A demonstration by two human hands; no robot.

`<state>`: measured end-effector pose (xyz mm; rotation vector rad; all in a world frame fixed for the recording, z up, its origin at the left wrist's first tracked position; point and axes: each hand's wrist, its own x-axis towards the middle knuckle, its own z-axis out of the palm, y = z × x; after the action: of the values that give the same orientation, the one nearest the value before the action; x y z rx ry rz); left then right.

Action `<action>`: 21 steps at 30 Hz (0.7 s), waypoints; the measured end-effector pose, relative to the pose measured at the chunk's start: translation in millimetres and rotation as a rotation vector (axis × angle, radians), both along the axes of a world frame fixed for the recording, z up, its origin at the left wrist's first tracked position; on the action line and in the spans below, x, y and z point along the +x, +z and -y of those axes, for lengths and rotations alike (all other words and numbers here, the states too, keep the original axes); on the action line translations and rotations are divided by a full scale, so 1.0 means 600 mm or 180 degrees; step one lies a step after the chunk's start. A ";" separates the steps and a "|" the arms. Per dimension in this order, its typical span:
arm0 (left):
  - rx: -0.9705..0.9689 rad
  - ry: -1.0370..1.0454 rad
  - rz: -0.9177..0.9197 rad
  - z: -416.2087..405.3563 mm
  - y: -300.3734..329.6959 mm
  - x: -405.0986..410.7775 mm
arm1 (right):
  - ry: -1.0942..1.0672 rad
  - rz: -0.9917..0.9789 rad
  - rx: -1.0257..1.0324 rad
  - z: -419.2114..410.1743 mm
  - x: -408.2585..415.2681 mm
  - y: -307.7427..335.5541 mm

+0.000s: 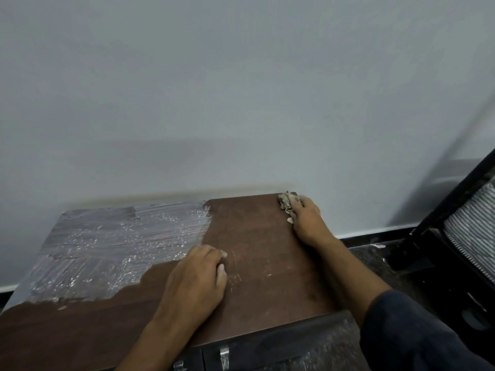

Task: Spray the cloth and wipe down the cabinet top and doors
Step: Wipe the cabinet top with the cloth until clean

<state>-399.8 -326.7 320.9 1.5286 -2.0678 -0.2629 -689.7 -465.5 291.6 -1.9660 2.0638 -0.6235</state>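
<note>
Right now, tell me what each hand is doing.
Left hand: holds nothing, fingers loosely curled, resting on the cabinet top.
Right hand: presses the cloth at the far right corner.

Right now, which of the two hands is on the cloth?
The right hand, at the far right corner of the cabinet top, presses the crumpled cloth. The left hand rests bare on the wood, nearer the camera.
</note>
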 end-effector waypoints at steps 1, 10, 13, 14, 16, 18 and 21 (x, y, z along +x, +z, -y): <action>-0.0012 -0.0012 -0.0029 0.003 -0.002 -0.004 | -0.0001 -0.0036 0.0040 -0.014 0.015 -0.001; 0.0091 0.0360 -0.0221 0.002 -0.015 0.046 | 0.1144 -0.0217 -0.0100 -0.136 0.069 0.019; 0.0112 0.0610 -0.0192 -0.013 -0.022 0.085 | 0.0717 -0.0064 0.0019 -0.093 0.090 0.020; 0.0109 0.0679 -0.0233 -0.018 -0.024 0.095 | 0.0673 -0.0052 0.0079 -0.091 0.110 0.021; 0.0095 0.0760 -0.0318 -0.028 -0.027 0.105 | 0.0739 -0.0123 0.0224 -0.116 0.158 0.022; 0.0071 0.0812 -0.0354 -0.034 -0.027 0.105 | 0.0993 -0.0101 0.0397 -0.167 0.217 0.017; 0.0027 0.0856 -0.0294 -0.037 -0.027 0.099 | 0.1607 -0.0276 0.0277 -0.237 0.300 0.003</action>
<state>-340.2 -304.8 304.5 1.7431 -1.7682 -0.2351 -509.9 -323.6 293.4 -2.3629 1.5034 -0.3383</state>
